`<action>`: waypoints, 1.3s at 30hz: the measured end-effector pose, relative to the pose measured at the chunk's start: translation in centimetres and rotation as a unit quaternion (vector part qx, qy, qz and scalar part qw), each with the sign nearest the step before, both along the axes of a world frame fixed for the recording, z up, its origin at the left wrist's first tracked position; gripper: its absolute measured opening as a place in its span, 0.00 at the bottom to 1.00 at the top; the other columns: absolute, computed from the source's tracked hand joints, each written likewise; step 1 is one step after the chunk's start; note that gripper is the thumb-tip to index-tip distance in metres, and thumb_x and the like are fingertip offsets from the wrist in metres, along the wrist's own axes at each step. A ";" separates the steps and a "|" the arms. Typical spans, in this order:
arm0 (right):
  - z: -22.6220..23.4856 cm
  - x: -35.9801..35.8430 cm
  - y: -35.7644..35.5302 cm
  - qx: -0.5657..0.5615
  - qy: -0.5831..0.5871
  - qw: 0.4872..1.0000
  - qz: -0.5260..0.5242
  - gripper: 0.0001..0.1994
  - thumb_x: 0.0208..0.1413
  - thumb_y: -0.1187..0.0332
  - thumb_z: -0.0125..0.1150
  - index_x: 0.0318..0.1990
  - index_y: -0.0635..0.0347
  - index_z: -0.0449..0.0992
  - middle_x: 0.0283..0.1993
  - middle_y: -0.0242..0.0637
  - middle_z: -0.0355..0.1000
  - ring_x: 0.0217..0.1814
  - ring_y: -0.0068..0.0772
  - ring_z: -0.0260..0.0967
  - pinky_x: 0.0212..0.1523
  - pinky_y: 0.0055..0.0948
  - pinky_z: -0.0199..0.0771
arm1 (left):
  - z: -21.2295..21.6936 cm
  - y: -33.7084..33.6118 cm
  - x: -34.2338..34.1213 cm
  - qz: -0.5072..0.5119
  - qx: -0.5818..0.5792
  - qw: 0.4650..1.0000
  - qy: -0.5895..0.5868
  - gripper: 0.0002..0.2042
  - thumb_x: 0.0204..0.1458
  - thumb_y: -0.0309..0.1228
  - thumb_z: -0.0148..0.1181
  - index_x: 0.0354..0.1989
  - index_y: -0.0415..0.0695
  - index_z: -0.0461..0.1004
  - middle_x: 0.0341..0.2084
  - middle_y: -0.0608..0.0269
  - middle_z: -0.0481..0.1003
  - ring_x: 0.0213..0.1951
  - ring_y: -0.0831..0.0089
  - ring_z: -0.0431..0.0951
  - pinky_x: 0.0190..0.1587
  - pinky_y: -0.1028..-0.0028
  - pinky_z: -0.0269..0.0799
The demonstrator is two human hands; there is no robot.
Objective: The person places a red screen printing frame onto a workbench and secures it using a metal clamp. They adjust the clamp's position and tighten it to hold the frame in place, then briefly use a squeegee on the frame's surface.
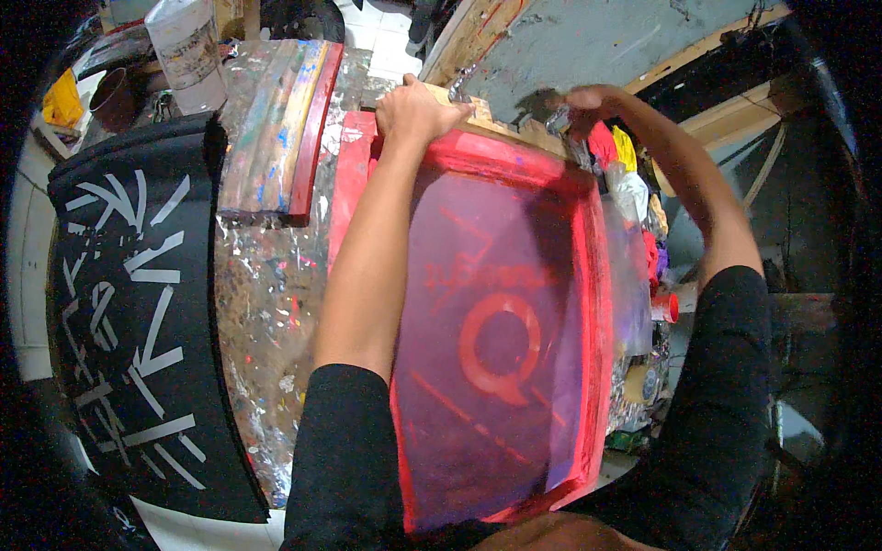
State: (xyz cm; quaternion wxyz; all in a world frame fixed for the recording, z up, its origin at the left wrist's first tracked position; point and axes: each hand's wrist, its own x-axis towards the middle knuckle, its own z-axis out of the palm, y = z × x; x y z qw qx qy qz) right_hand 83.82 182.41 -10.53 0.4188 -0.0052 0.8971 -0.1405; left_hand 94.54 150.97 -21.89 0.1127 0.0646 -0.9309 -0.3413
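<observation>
A silkscreen frame [595, 367] with red-stained sides and purple mesh [487, 230] lies in front of me. The mesh bears a large reddish ring shape and faint lines. My left hand [415, 115] is closed over the frame's far left corner, its thumb stretched along a wooden bar [496, 124] at the far edge. Beside that thumb stands a metal clamp [462, 84]. At the far right corner my right hand [588, 103] is closed around a second metal clamp [557, 118]; its fingers are dark and partly blurred.
Black printed sheets [184, 321] with pale strokes lie on the left of the paint-spattered table [262, 303]. Behind them are wooden squeegees [276, 129] and a stained plastic container [186, 55]. Coloured cloths [602, 145] and a red cup [665, 308] sit along the right side.
</observation>
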 end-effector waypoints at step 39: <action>-2.3 -1.5 1.3 0.071 0.354 0.833 0.420 0.15 0.39 0.79 0.61 0.38 0.57 0.82 0.34 0.46 0.78 0.35 0.49 0.75 0.36 0.37 0.74 | 1.1 -0.2 -1.5 -0.043 0.064 0.988 -0.137 0.44 0.28 0.70 0.66 0.39 0.34 0.80 0.40 0.42 0.79 0.45 0.55 0.80 0.47 0.62 0.74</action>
